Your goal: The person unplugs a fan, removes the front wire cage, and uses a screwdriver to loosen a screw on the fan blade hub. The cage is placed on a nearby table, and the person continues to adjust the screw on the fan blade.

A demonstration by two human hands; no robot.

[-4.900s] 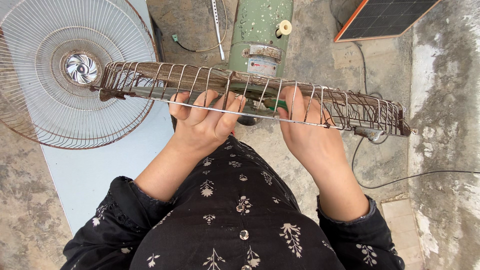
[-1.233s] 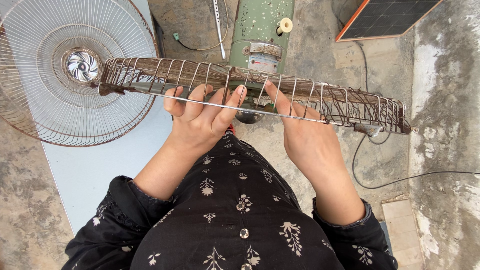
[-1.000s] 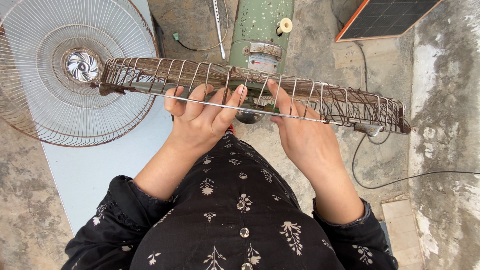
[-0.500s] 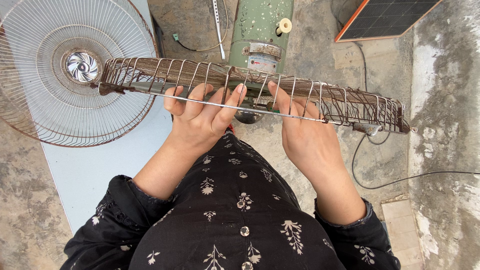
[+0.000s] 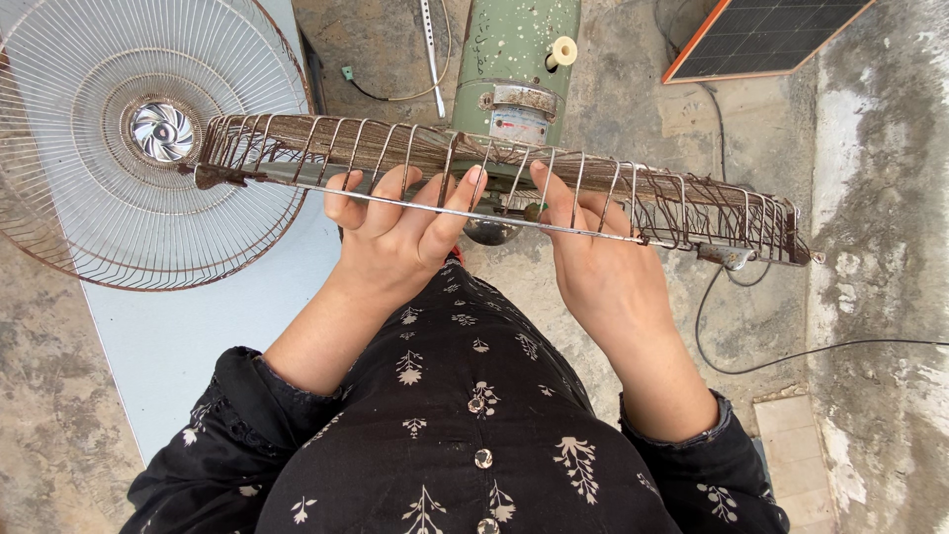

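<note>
Fingertips of left hand and right hand passed between the wires of the rusty fan guard and were hidden behind it; tightness of each grip could not be judged. Guard seen edge-on, far face unseen. Beyond the guard, the green cylinder ran off the top edge. Second fan guard, left of it, was cropped at left edge.
</note>
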